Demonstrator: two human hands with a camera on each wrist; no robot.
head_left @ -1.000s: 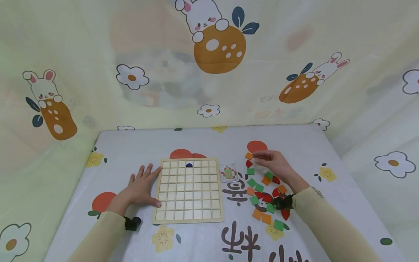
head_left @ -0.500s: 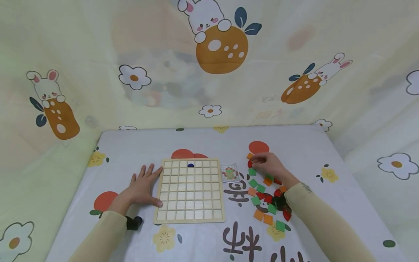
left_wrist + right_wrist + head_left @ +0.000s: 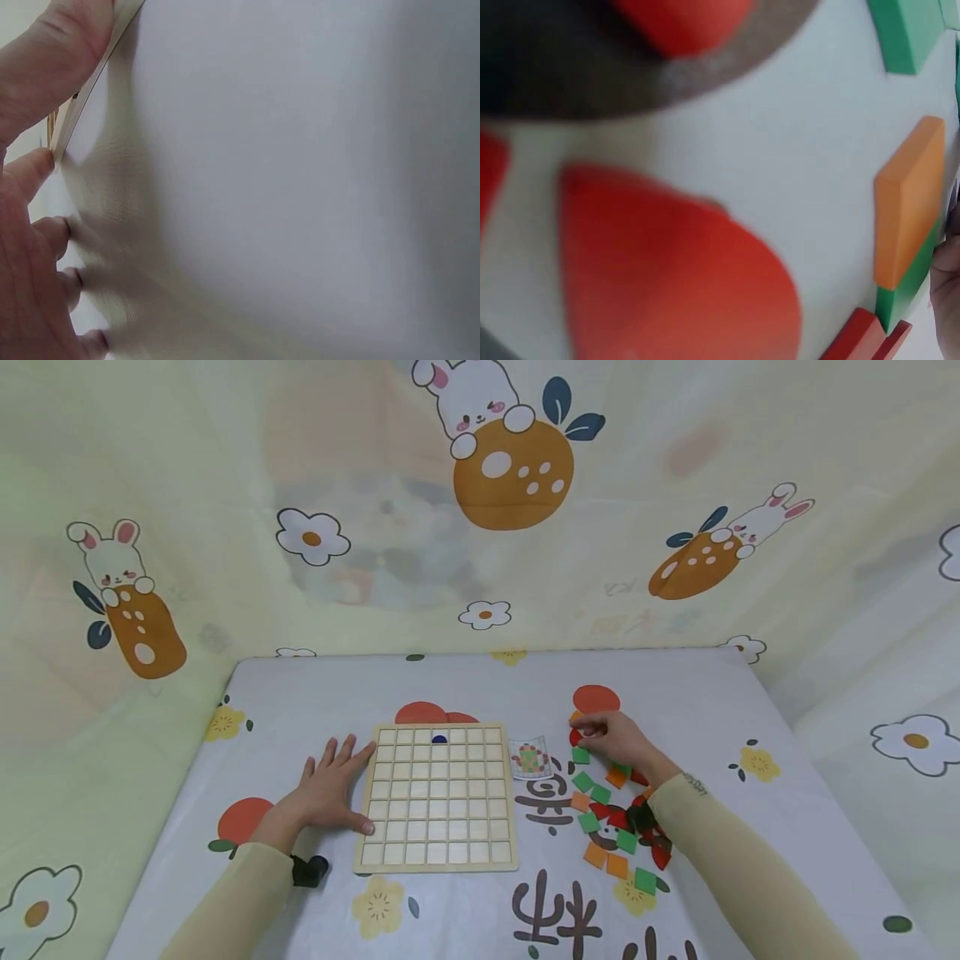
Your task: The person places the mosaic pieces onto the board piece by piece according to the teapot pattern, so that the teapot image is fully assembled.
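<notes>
- At the board's two o'clock, the right hand (image 3: pixel 618 739) covers much of an orange tile (image 3: pixel 575 716) and part of a red piece (image 3: pixel 575 737). Its fingers are bent, thumb close to forefinger; we cannot tell whether they have hold of anything.
- A black wrist device (image 3: pixel 641 817) hides some pieces in the scatter between three and four o'clock from the board.
- The left hand (image 3: pixel 330 793), at the board's nine o'clock, has its fingers straight and spread, gripping nothing, with thumb and forefinger touching the board's edge. The left wrist view cuts off its palm.
- In the right wrist view we see the hand only at three o'clock, cut by the frame; a dark shape (image 3: pixel 562 90) toward ten o'clock is too blurred to make out.
- The board (image 3: pixel 437 810) is pale wood with a square grid, flat on the cloth-covered counter (image 3: pixel 442 927). A dark blue round-edged piece (image 3: pixel 439 740) sits in its top row, at twelve o'clock.
- Green tiles (image 3: pixel 582 782) are flat and square; the red pieces have one curved side. A thin printed card (image 3: pixel 531 758) lies just beside the board's right edge.
- Compared with a second ago, we see the right fingers further over the orange tile and the red piece; the left hand has stayed by the board.
</notes>
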